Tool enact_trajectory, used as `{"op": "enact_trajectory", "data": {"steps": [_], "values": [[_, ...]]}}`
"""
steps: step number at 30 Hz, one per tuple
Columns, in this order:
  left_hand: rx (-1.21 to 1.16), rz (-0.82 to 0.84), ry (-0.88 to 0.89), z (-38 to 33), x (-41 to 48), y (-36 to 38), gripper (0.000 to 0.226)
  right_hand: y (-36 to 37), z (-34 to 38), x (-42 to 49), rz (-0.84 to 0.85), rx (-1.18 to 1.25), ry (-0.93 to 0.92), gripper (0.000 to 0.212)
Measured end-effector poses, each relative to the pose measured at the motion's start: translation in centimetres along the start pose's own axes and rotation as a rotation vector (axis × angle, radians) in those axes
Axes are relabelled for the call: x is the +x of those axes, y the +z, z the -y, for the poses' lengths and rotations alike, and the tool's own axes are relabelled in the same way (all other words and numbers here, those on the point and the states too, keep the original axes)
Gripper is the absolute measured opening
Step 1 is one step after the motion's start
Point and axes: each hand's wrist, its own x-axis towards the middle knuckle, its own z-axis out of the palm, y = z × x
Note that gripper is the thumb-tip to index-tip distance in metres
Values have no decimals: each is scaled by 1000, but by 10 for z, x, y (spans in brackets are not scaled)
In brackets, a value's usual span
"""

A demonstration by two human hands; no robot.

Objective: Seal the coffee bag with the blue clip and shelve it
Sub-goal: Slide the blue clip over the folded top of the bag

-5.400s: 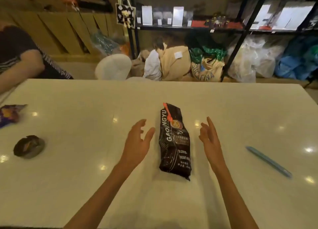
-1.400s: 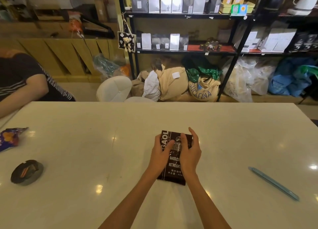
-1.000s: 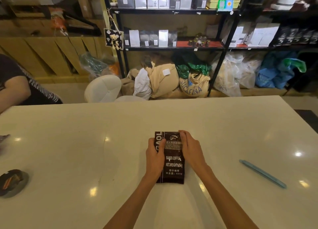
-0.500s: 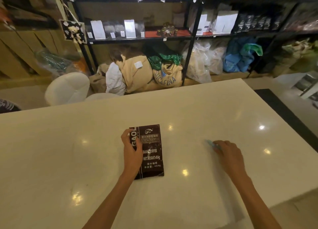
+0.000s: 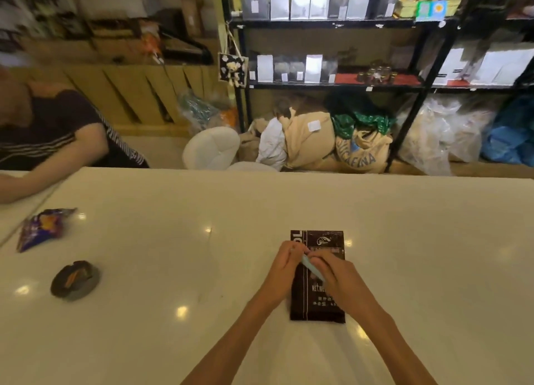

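White table (image 5: pixel 202 269) — both hands pinch blue clip (image 5: pixel 311 268) over coffee bag (image 5: pixel 317 306).

Two bare forearms come up from the bottom edge, slim and long, no sleeve reaching as far as the frame shows. No watch, bracelet or band sits on either wrist. The left hand (image 5: pixel 284 264) wears no glove and no ring that can be made out; its knuckles form a rounded ridge. The right hand (image 5: pixel 336 274) is likewise ungloved and unadorned, with tendons faintly lined across its back. Fingernails are too small and blurred to tell.
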Motion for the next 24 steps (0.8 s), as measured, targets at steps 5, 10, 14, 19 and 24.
{"op": "enact_trajectory", "data": {"steps": [5, 10, 14, 19, 24], "values": [[10, -44, 12, 2, 6, -4, 23, -4, -7, -3, 54, -226, -68, 48], [-23, 35, -32, -1, 11, -4, 24, -15, -19, -6, -203, -442, -337, 35], [-1, 65, -44, -5, 16, -1, 25, -18, -27, -9, -239, -338, -431, 38], [-7, 22, -54, -2, 18, 4, 26, -26, -25, -10, -117, -195, -275, 49], [-97, -104, -131, 5, 20, 4, 26, -47, -32, -24, 28, -24, 13, 21]]}}
